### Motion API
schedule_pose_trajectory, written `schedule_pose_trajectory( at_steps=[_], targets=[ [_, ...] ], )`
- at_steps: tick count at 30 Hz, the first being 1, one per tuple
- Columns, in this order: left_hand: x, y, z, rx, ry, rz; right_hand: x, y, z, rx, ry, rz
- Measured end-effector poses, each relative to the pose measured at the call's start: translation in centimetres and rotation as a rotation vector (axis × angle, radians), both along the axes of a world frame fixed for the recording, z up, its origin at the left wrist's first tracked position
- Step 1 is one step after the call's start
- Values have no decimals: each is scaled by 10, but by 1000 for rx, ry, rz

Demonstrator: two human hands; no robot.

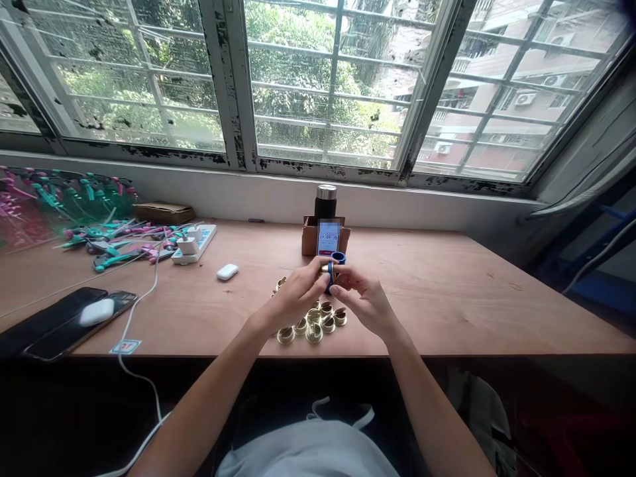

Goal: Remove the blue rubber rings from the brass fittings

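My left hand (303, 288) and my right hand (364, 297) meet above the table, their fingertips pinched on a small blue ring (331, 269) with a gold-coloured part at it. Just behind, a second blue ring-shaped piece (338, 256) shows in front of the phone. Below and between the hands, several gold-coloured metal rings (313, 332) lie grouped on the wooden table (422, 285). My left hand and forearm cover some of them. How the gold part sits against the blue ring is too small to make out.
A lit phone (328, 237) leans on a cardboard box (309, 240) with a black bottle (325, 207). To the left are a white earbud case (227, 271), a power strip (203, 242), teal and pink pliers (116, 260), a dark phone (74, 331) and a white cable (130, 318).
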State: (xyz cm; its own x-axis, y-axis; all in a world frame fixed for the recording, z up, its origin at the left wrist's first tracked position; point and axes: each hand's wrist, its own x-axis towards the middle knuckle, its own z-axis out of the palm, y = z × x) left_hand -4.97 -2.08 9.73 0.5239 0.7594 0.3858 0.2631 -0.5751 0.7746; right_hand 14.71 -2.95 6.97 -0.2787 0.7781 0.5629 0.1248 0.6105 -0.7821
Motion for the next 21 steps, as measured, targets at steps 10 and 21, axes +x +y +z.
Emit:
schedule_pose_trajectory(
  at_steps=[10,21],
  targets=[
    [1,-4,2,-17,10,-68,0,0,-2,-24,-14,-33],
    [-3,0,-1,76,34,-64,1,1,-2,-114,117,102]
  ],
)
